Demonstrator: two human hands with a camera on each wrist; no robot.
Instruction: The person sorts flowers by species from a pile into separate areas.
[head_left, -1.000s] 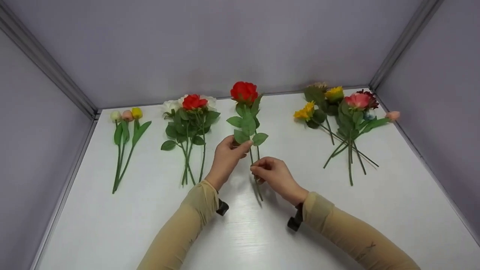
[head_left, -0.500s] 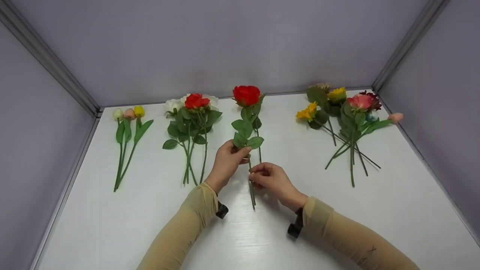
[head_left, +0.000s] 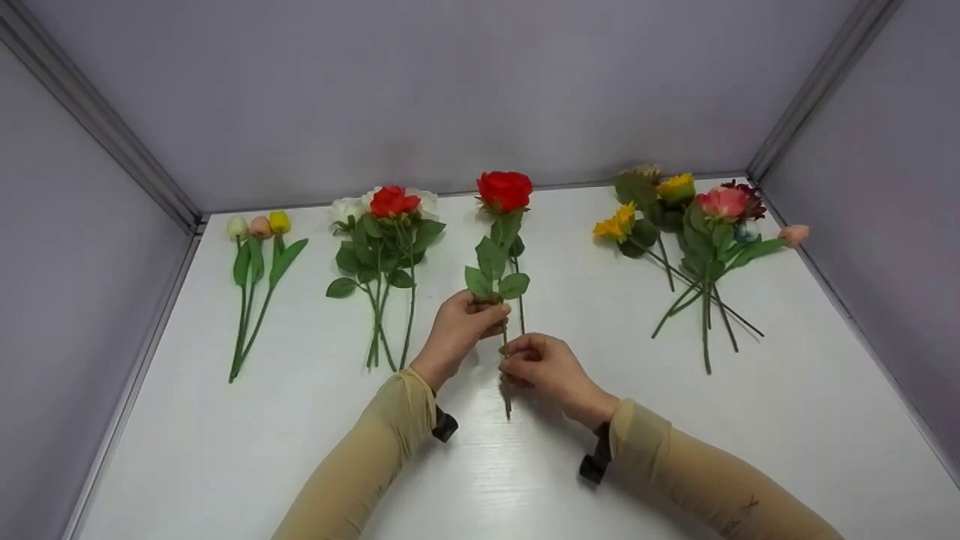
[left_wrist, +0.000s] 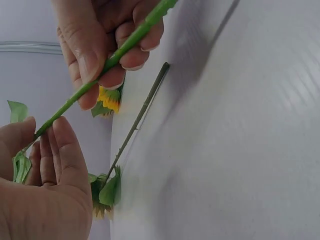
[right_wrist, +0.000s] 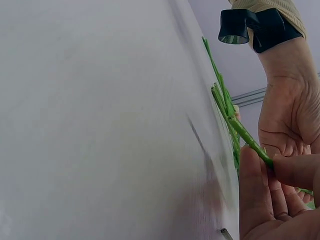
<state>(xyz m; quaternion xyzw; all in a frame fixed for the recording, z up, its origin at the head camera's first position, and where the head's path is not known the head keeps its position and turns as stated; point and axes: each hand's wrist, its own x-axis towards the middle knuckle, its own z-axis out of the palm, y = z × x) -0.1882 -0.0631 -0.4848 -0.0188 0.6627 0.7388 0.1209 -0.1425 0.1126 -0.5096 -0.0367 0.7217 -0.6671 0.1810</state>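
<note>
A red artificial rose (head_left: 505, 191) with green leaves is held upright-on at mid-table. My left hand (head_left: 465, 326) pinches its stem just below the lowest leaves. Lower down, my right hand (head_left: 547, 375) pinches the same stem between thumb and fingertips, the stem's end sticking out below. A second stem (head_left: 522, 311) runs behind it to the right, its top hidden by the rose. In the left wrist view the green stem (left_wrist: 75, 97) spans from one hand to the other. The right wrist view shows the stem's cut end (right_wrist: 240, 129) beyond the right thumb.
Three tulips (head_left: 259, 226) lie at the left. Between them and my left hand lies a bunch with a red rose (head_left: 394, 201) and white ones (head_left: 346, 211). On the right are sunflowers (head_left: 616, 221), a pink flower (head_left: 722, 202) and a peach tulip (head_left: 793, 235). Walls enclose the table.
The red rose's head has shifted right and slightly down. Both hands have slid a little toward the near edge, still pinching the stem. The other flowers lie as before.
</note>
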